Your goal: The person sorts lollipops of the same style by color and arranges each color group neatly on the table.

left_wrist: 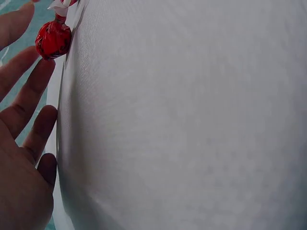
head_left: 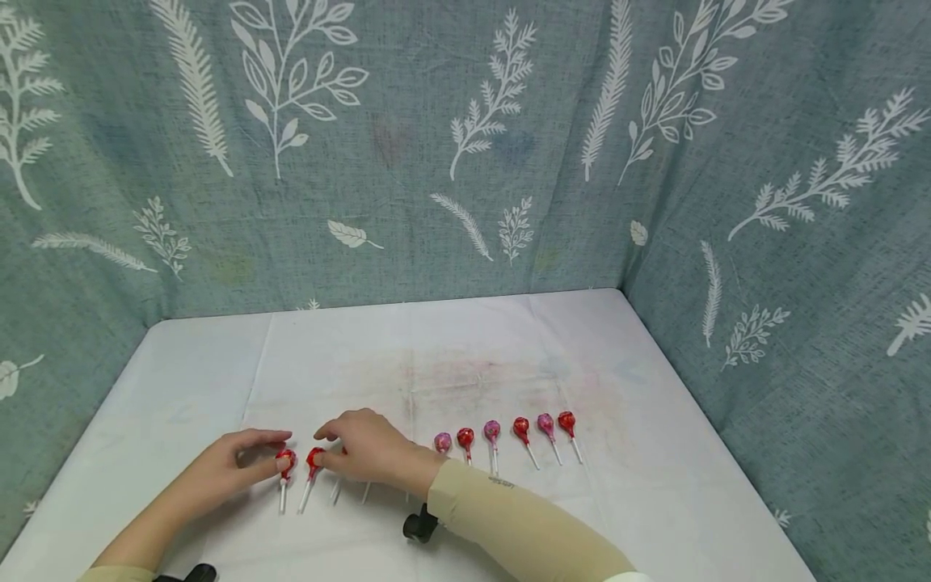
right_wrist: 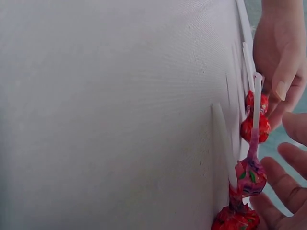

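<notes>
My left hand (head_left: pixel 233 465) is at the leftmost red-wrapped lollipop (head_left: pixel 286 459), its thumb at the candy head. In the left wrist view, extended fingertips lie right at a red lollipop (left_wrist: pixel 53 40). My right hand (head_left: pixel 371 444) reaches across to the left, fingers spread and slightly bent, with the thumb by the head of a second red lollipop (head_left: pixel 313 461). Under that hand, white sticks show while their candy heads are hidden. The right wrist view has a pink-purple lollipop (right_wrist: pixel 252 177) and a red one (right_wrist: pixel 235 220) beside the right fingers.
To the right, several red and pink lollipops continue the row, ending with a red one (head_left: pixel 566 421). All lie on a white-covered table (head_left: pixel 655 501), sticks towards me. Leaf-patterned green-blue curtains (head_left: pixel 407 162) stand behind and beside it. A black wrist device (head_left: pixel 420 525) shows below my right sleeve.
</notes>
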Action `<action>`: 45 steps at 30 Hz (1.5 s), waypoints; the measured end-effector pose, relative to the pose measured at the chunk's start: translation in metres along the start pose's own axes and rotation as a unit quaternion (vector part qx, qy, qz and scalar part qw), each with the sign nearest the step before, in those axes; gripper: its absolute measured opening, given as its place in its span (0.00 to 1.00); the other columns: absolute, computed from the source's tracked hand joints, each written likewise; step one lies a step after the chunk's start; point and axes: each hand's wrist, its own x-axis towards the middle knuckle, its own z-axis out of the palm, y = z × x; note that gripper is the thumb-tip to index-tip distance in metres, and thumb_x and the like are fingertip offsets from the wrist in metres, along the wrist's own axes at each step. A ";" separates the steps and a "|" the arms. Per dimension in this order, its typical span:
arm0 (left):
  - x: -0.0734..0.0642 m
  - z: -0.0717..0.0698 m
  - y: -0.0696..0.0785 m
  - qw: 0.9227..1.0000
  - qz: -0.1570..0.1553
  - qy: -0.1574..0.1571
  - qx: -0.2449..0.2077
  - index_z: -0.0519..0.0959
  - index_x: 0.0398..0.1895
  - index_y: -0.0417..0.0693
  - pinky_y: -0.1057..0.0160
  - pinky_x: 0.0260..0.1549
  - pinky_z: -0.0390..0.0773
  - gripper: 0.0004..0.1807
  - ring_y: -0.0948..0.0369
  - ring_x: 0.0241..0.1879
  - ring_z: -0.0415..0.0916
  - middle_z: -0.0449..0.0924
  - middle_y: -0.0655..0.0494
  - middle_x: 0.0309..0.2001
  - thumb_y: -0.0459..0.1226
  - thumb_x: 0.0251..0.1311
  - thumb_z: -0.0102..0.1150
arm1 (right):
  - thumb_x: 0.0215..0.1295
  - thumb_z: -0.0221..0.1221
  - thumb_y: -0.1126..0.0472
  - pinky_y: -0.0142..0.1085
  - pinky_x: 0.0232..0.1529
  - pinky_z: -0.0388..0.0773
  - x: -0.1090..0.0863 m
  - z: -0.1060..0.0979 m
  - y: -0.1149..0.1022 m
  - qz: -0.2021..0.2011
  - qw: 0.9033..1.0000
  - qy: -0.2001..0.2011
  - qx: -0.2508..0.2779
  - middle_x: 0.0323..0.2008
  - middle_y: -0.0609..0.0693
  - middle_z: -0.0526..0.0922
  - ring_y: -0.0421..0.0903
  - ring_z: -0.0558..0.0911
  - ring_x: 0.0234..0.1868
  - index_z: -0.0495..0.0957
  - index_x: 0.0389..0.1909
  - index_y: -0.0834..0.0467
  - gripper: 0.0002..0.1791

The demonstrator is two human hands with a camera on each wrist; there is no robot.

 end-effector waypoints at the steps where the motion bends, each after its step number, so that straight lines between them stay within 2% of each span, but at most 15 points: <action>1: 0.000 0.000 0.000 1.000 0.001 -0.001 0.002 0.75 0.51 0.63 0.41 0.50 0.66 0.27 0.55 0.56 0.66 0.77 0.62 0.49 0.61 0.48 0.57 | 0.59 0.53 0.40 0.26 0.46 0.69 0.001 0.001 -0.001 -0.001 1.000 0.001 -0.008 0.41 0.33 0.77 0.30 0.73 0.39 0.74 0.51 0.38 0.19; 4: 0.001 0.001 -0.001 1.000 0.010 0.001 0.010 0.77 0.48 0.63 0.43 0.50 0.68 0.26 0.53 0.54 0.69 0.78 0.62 0.48 0.61 0.47 0.59 | 0.59 0.53 0.40 0.27 0.47 0.68 0.003 0.003 -0.002 -0.002 1.000 0.004 -0.029 0.41 0.32 0.78 0.31 0.74 0.41 0.75 0.50 0.37 0.18; 9: 0.001 0.001 -0.001 0.999 0.034 0.011 0.027 0.79 0.44 0.67 0.54 0.47 0.72 0.22 0.66 0.48 0.72 0.79 0.72 0.42 0.60 0.44 0.62 | 0.58 0.53 0.38 0.27 0.45 0.68 0.006 0.007 -0.003 0.009 0.999 0.006 -0.047 0.39 0.31 0.77 0.31 0.74 0.40 0.75 0.49 0.36 0.18; 12: 0.000 0.000 0.000 0.998 0.050 0.013 0.030 0.79 0.43 0.68 0.59 0.45 0.72 0.20 0.70 0.45 0.72 0.78 0.74 0.40 0.58 0.45 0.62 | 0.58 0.53 0.38 0.27 0.43 0.69 0.008 0.010 -0.003 0.011 0.998 0.010 -0.057 0.37 0.31 0.77 0.31 0.74 0.38 0.75 0.49 0.36 0.18; 18: -0.001 -0.001 0.002 0.998 0.064 0.013 0.020 0.79 0.43 0.68 0.64 0.45 0.71 0.19 0.70 0.45 0.72 0.79 0.74 0.40 0.57 0.45 0.63 | 0.58 0.54 0.39 0.28 0.41 0.68 0.010 0.013 -0.004 0.008 0.997 0.019 -0.077 0.26 0.31 0.72 0.32 0.70 0.31 0.76 0.46 0.36 0.16; 22: -0.001 0.000 0.002 0.998 0.061 0.011 0.025 0.79 0.43 0.68 0.65 0.45 0.71 0.19 0.71 0.45 0.72 0.79 0.74 0.40 0.57 0.45 0.63 | 0.58 0.55 0.41 0.28 0.39 0.67 0.011 0.014 -0.005 0.001 0.997 0.018 -0.078 0.24 0.29 0.72 0.31 0.69 0.29 0.77 0.44 0.35 0.13; 27: 0.002 0.002 0.000 0.998 0.048 0.011 0.035 0.80 0.42 0.69 0.60 0.48 0.72 0.19 0.71 0.47 0.72 0.78 0.77 0.40 0.58 0.43 0.63 | 0.58 0.56 0.42 0.27 0.41 0.67 0.012 0.015 -0.004 -0.003 0.997 0.015 -0.077 0.28 0.26 0.76 0.30 0.71 0.31 0.78 0.41 0.34 0.11; 32: 0.006 -0.001 0.001 0.999 0.027 -0.007 0.022 0.80 0.41 0.67 0.46 0.50 0.69 0.21 0.59 0.51 0.72 0.78 0.71 0.42 0.59 0.43 0.63 | 0.58 0.56 0.41 0.28 0.45 0.66 0.011 0.014 -0.005 -0.001 0.997 0.013 -0.079 0.31 0.26 0.77 0.29 0.73 0.34 0.78 0.41 0.34 0.11; 35: 0.010 -0.005 0.003 1.000 0.012 -0.017 0.017 0.80 0.42 0.67 0.42 0.49 0.67 0.22 0.53 0.54 0.70 0.79 0.66 0.44 0.60 0.43 0.62 | 0.58 0.55 0.41 0.28 0.45 0.67 0.011 0.013 -0.005 0.004 0.997 0.009 -0.079 0.32 0.26 0.77 0.29 0.73 0.35 0.78 0.41 0.34 0.11; 40: 0.020 -0.017 0.009 1.000 0.018 -0.009 0.021 0.79 0.45 0.65 0.42 0.47 0.67 0.23 0.51 0.56 0.67 0.78 0.62 0.46 0.60 0.45 0.60 | 0.58 0.55 0.40 0.28 0.43 0.66 0.012 0.013 -0.006 0.011 0.997 0.005 -0.079 0.30 0.25 0.77 0.29 0.72 0.33 0.78 0.40 0.33 0.10; 45: 0.038 -0.033 0.012 0.999 0.031 -0.001 0.038 0.78 0.48 0.64 0.46 0.45 0.69 0.26 0.51 0.56 0.67 0.78 0.62 0.47 0.62 0.47 0.57 | 0.58 0.55 0.40 0.28 0.40 0.66 0.013 0.015 -0.006 0.018 0.997 0.001 -0.079 0.29 0.24 0.76 0.30 0.72 0.33 0.78 0.39 0.32 0.09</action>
